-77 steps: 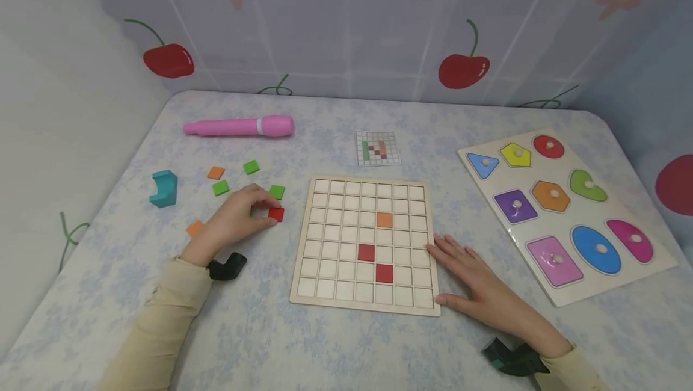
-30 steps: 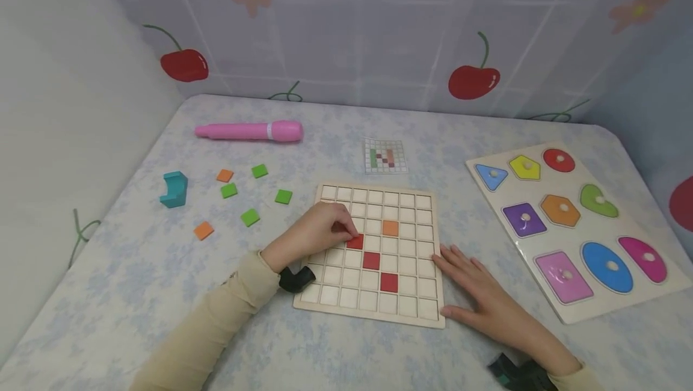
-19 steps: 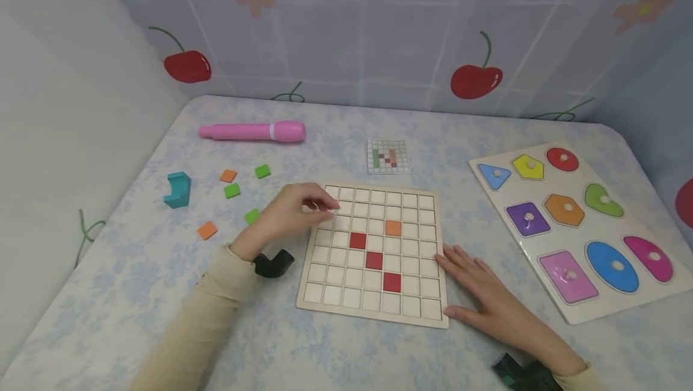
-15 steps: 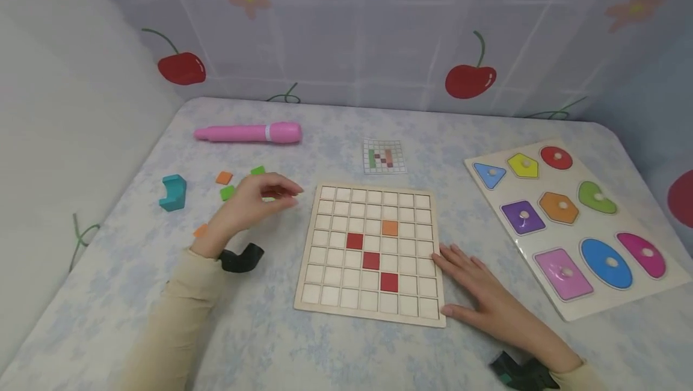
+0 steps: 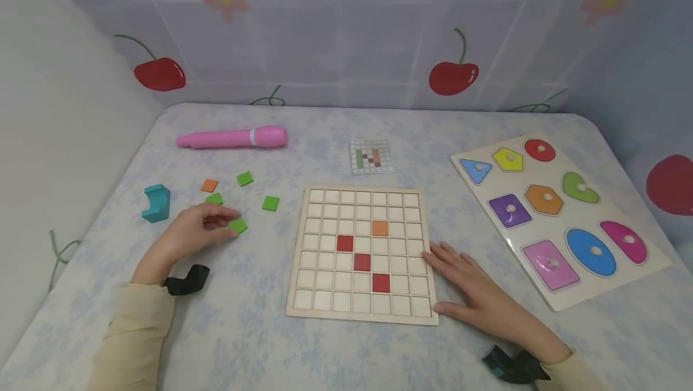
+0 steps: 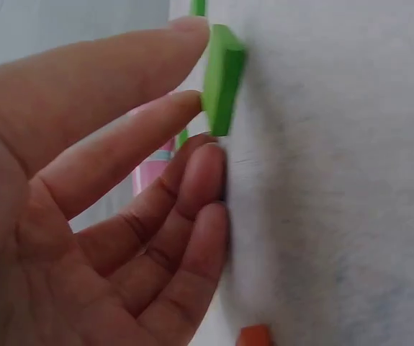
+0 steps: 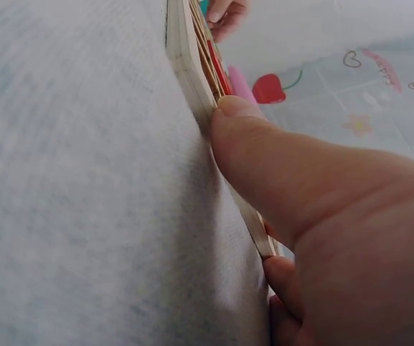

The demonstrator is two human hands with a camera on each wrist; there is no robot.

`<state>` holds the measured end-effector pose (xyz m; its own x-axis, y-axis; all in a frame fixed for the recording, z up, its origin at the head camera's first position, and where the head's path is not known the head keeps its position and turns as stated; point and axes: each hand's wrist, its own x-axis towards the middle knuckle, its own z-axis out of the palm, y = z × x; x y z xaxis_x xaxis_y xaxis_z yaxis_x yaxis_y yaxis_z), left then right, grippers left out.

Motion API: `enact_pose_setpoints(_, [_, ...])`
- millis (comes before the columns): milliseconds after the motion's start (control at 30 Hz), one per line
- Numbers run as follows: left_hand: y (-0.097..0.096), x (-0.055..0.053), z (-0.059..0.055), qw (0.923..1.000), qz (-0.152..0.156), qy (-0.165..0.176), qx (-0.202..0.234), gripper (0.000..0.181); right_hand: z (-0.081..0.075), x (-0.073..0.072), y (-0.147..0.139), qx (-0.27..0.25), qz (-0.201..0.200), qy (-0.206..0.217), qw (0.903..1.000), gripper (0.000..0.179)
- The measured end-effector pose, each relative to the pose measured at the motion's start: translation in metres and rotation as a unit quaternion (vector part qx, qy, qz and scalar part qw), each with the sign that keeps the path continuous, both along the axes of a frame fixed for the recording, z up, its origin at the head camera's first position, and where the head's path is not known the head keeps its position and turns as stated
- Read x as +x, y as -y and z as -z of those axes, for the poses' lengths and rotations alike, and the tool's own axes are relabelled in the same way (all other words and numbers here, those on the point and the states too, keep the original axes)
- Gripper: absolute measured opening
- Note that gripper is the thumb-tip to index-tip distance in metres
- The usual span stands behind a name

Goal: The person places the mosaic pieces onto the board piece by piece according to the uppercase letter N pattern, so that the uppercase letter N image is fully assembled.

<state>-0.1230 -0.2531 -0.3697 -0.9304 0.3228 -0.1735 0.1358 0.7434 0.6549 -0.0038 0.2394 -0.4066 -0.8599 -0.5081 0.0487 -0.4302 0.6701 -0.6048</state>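
Observation:
My left hand (image 5: 197, 231) is at the left of the table. Its thumb and index fingertip pinch a small square green tile (image 6: 223, 83) by its edges, the other fingers loosely bent. My right hand (image 5: 479, 295) rests with fairly straight fingers against the right edge of a wooden grid board (image 5: 352, 313); in the right wrist view the thumb (image 7: 243, 133) touches the board's side. In the grid lie red tiles (image 5: 362, 262) in a diagonal line and one orange tile (image 5: 379, 228). Other green tiles (image 5: 271, 203) lie around the left hand.
An orange tile (image 5: 209, 185) and a teal block (image 5: 157, 203) lie at the left. Behind them is a pink pen-shaped object (image 5: 233, 138). A small printed grid card (image 5: 372, 157) sits behind the board. A knobbed shape puzzle (image 5: 563, 216) lies at the right.
My left hand placed a red tile in the board, let go, moved back left and took hold of a green tile. The right hand stayed against the board's edge.

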Motion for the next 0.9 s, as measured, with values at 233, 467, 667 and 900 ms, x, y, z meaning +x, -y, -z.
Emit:
enact_pose_setpoints(233, [-0.003, 0.003, 0.006, 0.9996, -0.012, -0.023, -0.01, 0.031, 0.0, -0.002, 0.002, 0.0, -0.005, 0.003, 1.0, 0.076])
enact_pose_setpoints(467, [-0.004, 0.006, 0.006, 0.999, -0.006, -0.045, -0.003, 0.022, 0.0, -0.003, 0.004, -0.001, -0.007, 0.003, 1.0, 0.076])
enact_pose_setpoints(667, [0.0, 0.005, 0.008, 0.9984, -0.005, -0.052, 0.019, 0.016, 0.0, -0.004, 0.005, 0.006, -0.002, 0.015, 0.9999, 0.077])
enact_pose_setpoints(900, [-0.01, -0.002, 0.006, 0.9967, -0.003, -0.045, 0.067, 0.019, 0.001, 0.0, 0.0, 0.004, 0.005, 0.009, 0.9999, 0.076])
